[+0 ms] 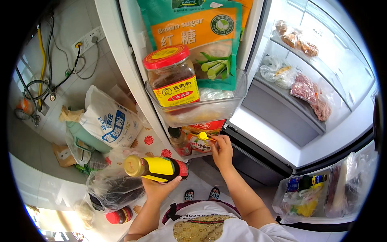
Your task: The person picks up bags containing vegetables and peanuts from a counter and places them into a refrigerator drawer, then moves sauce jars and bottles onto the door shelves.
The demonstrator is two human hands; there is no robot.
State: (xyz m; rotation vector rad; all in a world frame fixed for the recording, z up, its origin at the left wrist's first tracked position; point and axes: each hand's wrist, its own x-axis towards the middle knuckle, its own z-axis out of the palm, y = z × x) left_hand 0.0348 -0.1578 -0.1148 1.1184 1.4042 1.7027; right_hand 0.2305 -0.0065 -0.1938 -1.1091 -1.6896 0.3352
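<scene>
My left hand (158, 189) is wrapped round a dark sauce bottle (158, 168) with a gold cap and a yellow label. The bottle lies tilted nearly flat, its cap toward the left. My right hand (223, 151) reaches to the lower shelf of the open fridge door, its fingers pinched at the top of a sauce pouch (200, 144) with a yellow spout cap (203, 136). Beside the pouch stands a dark-capped bottle (180, 141). On the door shelf above are a red-lidded jar (171, 76) and a green and orange sugar bag (197, 38).
Bagged food (310, 94) lies on the fridge shelves at right. Another door bin (282, 201) holds bottles and bags at lower right. At left are a white flour sack (111, 117), a plastic-wrapped dark item (117, 189), a red-lidded jar (119, 215) and wall cables (42, 60).
</scene>
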